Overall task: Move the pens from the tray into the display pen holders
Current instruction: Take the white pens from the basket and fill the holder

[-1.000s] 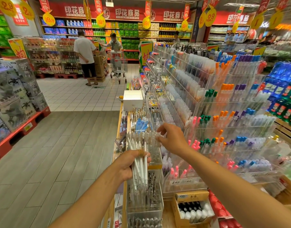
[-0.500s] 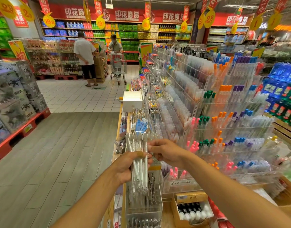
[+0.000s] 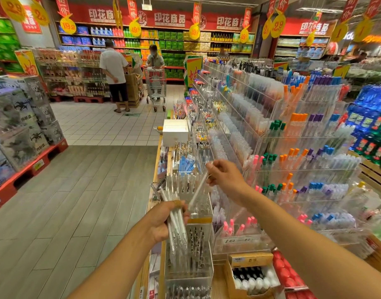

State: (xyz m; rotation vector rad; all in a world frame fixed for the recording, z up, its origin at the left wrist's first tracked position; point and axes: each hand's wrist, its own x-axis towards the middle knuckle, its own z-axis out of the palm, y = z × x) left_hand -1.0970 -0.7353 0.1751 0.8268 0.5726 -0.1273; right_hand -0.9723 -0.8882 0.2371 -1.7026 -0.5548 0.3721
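Observation:
My left hand (image 3: 163,221) grips a bundle of clear white pens (image 3: 176,230), held upright in front of a clear acrylic pen holder (image 3: 192,251) that has several pens standing in it. My right hand (image 3: 226,176) is raised above and to the right of the bundle. It pinches one clear white pen (image 3: 198,188) by its upper end, and the pen slants down to the left over the holder. No tray is in sight.
Tiered clear racks (image 3: 293,160) full of coloured pens fill the right side. A cardboard box of bottles (image 3: 253,275) sits at the bottom right, a white box (image 3: 175,131) further along the shelf. Two shoppers with a cart (image 3: 156,89) stand far down the aisle.
My right hand came back from the rack to the bundle, took one pen from it and lifted it up to the right. My left hand stayed with the bundle.

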